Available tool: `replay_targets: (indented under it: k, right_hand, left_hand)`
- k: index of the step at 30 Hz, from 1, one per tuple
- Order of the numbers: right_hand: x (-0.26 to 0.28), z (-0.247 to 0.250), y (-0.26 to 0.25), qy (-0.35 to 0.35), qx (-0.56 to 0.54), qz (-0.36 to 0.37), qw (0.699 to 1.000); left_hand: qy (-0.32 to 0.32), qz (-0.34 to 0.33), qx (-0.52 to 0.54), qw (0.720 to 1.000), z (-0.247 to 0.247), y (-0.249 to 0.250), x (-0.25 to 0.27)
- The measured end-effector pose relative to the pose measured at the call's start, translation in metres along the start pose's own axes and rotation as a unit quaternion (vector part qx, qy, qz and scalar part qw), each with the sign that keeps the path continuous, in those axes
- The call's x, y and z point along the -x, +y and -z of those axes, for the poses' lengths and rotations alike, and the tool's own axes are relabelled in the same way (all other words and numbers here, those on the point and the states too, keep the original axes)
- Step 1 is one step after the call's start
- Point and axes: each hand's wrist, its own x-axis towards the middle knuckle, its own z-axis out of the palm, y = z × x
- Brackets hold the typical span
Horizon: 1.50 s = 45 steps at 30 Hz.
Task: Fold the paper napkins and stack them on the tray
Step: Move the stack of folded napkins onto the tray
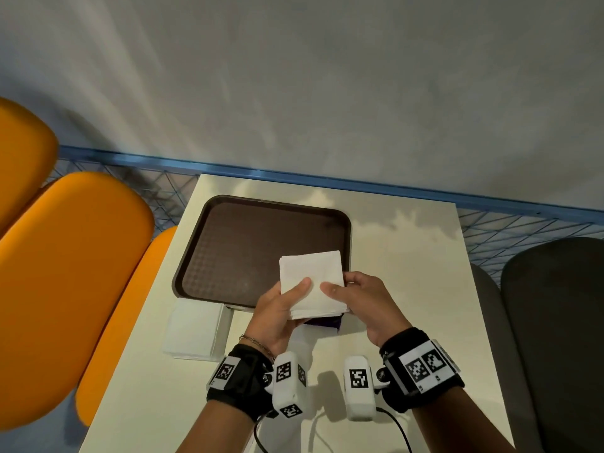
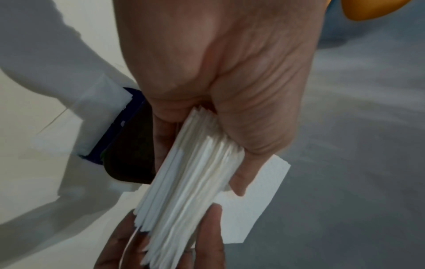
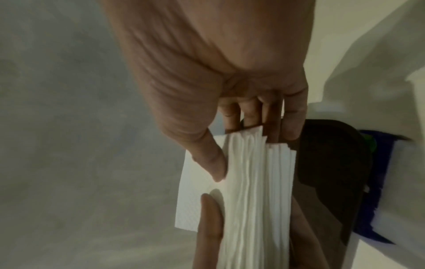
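the wad of paper napkins (image 1: 312, 282) hangs above the brown tray (image 1: 228, 243)'s near right corner, thumbs on top: left hand (image 1: 277, 313) and right hand (image 1: 366, 304) both clasp it; light, limp, sliding sheets, best pinched at the edges
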Motion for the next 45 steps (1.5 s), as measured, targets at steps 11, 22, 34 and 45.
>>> replay_targets:
  k: [11,22,34,45]
  right_hand:
    - [-0.068,0.013,0.04,0.011,-0.029,-0.086,0.996]
    - [-0.082,-0.008,0.061,0.122,0.289,0.0,0.949]
    - [-0.07,-0.025,0.06,0.194,0.436,-0.015,0.879]
    - [-0.006,-0.164,0.076,-0.041,0.331,0.006,0.943]
  left_hand:
    - [0.063,0.023,-0.219,0.973,0.019,-0.014,-0.065]
    - [0.145,-0.027,-0.607,0.78,0.016,-0.044,-0.111]
    - [0.164,-0.047,-0.563,0.809,0.025,-0.026,-0.072]
    - [0.339,0.056,-0.513,0.787,0.211,0.044,0.024]
